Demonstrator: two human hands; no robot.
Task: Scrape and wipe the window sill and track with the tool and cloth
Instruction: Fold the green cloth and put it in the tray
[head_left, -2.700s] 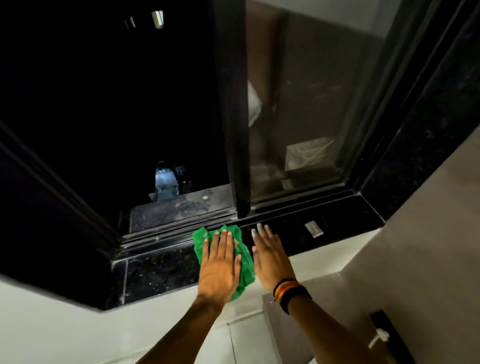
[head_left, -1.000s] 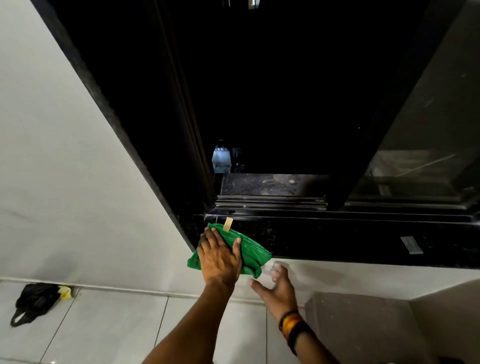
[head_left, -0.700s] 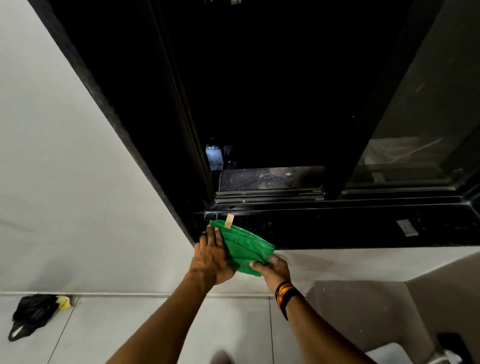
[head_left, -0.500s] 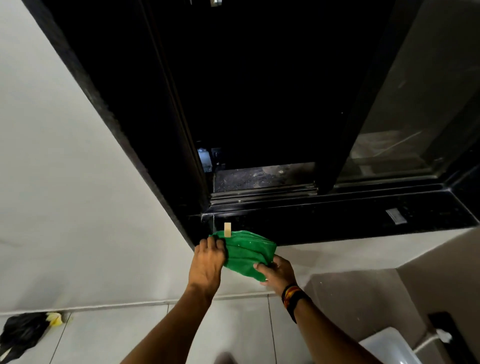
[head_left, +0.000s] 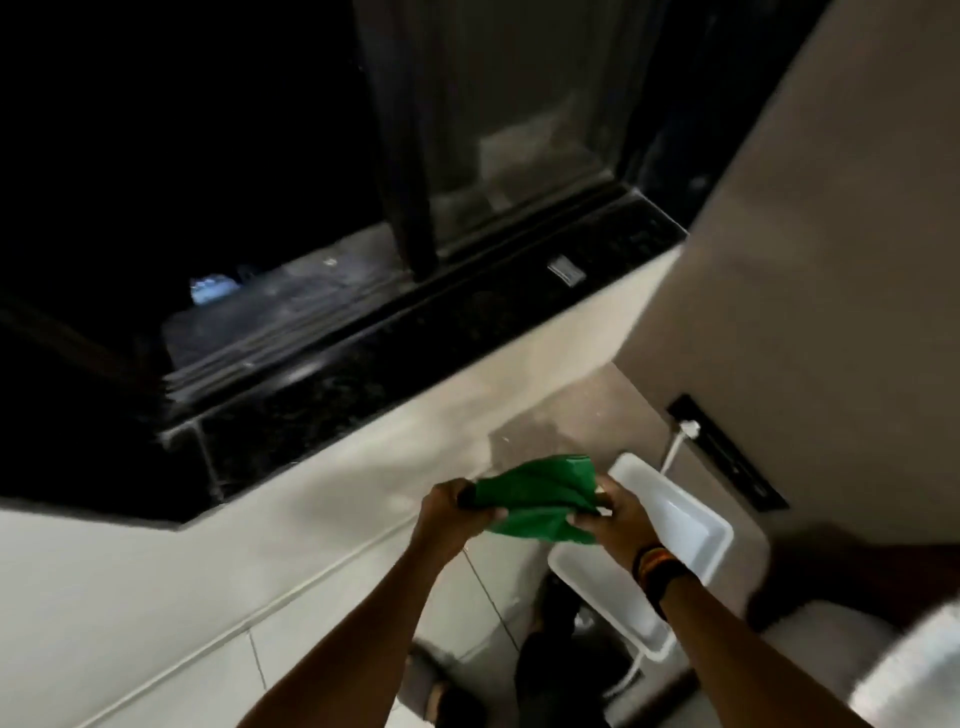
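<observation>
We hold the green cloth bunched between both hands, below the sill and clear of it. Our left hand is closed around its left end; our right hand pinches the right end, above a white tub. A small grey tool lies on the sill near the track. The picture is blurred.

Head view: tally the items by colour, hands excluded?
Green: 1, cloth
White: 1, tub
Black: 1, sill
Grey: 1, small flat piece on the sill
Black-and-orange: 1, wristband
Total: 5
</observation>
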